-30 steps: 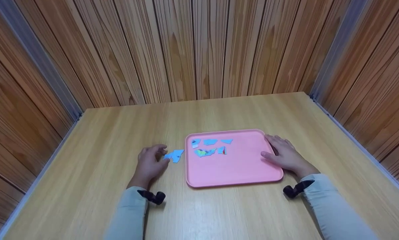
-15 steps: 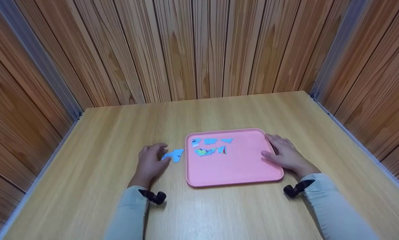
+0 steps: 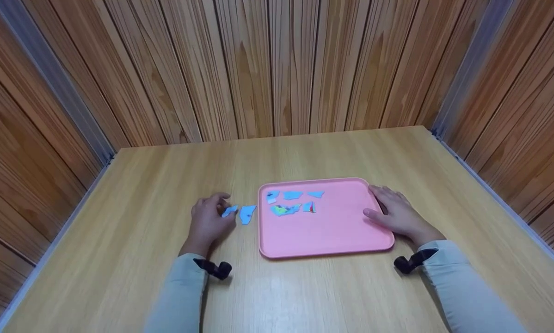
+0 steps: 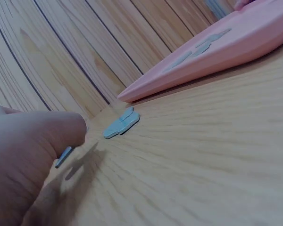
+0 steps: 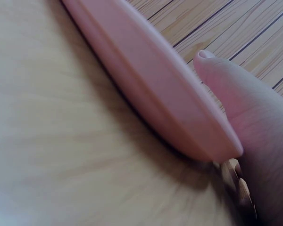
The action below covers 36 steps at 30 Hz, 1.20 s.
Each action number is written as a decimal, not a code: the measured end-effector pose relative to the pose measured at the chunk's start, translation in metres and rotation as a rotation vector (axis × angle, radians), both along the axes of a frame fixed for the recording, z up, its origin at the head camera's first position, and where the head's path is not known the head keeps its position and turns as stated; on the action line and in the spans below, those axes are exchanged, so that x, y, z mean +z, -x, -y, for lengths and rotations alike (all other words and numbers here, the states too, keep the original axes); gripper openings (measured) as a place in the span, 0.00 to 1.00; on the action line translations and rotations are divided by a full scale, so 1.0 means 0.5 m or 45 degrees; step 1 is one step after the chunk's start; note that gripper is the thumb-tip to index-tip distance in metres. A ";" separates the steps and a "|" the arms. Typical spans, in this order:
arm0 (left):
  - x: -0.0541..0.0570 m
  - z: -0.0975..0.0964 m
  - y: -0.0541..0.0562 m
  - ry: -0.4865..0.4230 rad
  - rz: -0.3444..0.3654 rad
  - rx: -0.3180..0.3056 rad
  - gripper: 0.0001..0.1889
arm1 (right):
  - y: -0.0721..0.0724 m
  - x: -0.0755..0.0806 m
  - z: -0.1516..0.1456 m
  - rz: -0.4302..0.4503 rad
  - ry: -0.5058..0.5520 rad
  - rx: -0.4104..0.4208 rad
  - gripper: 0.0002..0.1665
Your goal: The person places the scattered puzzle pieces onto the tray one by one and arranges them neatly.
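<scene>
In the head view my left hand (image 3: pixel 210 221) pinches a small blue puzzle piece (image 3: pixel 230 211) between thumb and fingers, left of the tray. Most of that piece (image 4: pixel 63 157) is hidden behind the thumb in the left wrist view. A second blue puzzle piece (image 3: pixel 247 214) lies flat on the table, between the left hand and the tray's left edge. My right hand (image 3: pixel 399 217) grips the right side of the pink tray (image 3: pixel 323 240), thumb over the rim (image 5: pixel 212 99) and fingers along the outside.
Several irregular puzzle pieces lie in the tray's upper left part in two rows, among them a yellow-green and blue one (image 3: pixel 285 210) and one with red (image 3: pixel 309 207). Wood-panelled walls (image 3: pixel 277 69) enclose the table (image 3: pixel 304 296) at the back and sides.
The left fingers have closed on the blue puzzle piece and drawn it slightly up and away from the neighbouring piece, leaving a gap. My right hand and the tray look still.
</scene>
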<state>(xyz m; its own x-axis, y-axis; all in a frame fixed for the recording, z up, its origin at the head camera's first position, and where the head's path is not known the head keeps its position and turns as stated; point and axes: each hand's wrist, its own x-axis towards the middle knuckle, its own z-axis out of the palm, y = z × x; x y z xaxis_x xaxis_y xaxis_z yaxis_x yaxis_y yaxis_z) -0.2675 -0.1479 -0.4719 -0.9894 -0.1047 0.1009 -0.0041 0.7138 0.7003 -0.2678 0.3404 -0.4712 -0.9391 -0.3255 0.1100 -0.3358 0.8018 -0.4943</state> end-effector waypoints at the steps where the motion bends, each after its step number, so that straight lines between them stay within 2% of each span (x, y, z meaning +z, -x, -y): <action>1: 0.003 -0.002 0.001 -0.018 0.003 0.004 0.26 | 0.000 -0.001 0.000 0.005 -0.001 -0.003 0.51; 9: 0.035 -0.051 0.005 -0.078 -0.011 -0.018 0.26 | 0.000 0.003 -0.004 0.028 -0.023 -0.021 0.52; 18: 0.075 -0.147 0.000 -0.158 0.060 -0.031 0.26 | -0.002 0.005 -0.003 0.052 -0.008 -0.036 0.53; 23: 0.075 -0.190 0.001 -0.079 -0.006 -0.073 0.25 | -0.002 0.002 0.001 0.008 -0.006 -0.011 0.52; 29: 0.076 -0.232 0.012 0.057 -0.099 -0.190 0.27 | 0.000 0.001 0.000 -0.002 -0.008 -0.011 0.52; 36: 0.079 -0.274 0.021 0.106 -0.145 -0.322 0.27 | -0.003 0.002 -0.001 0.024 -0.003 -0.017 0.53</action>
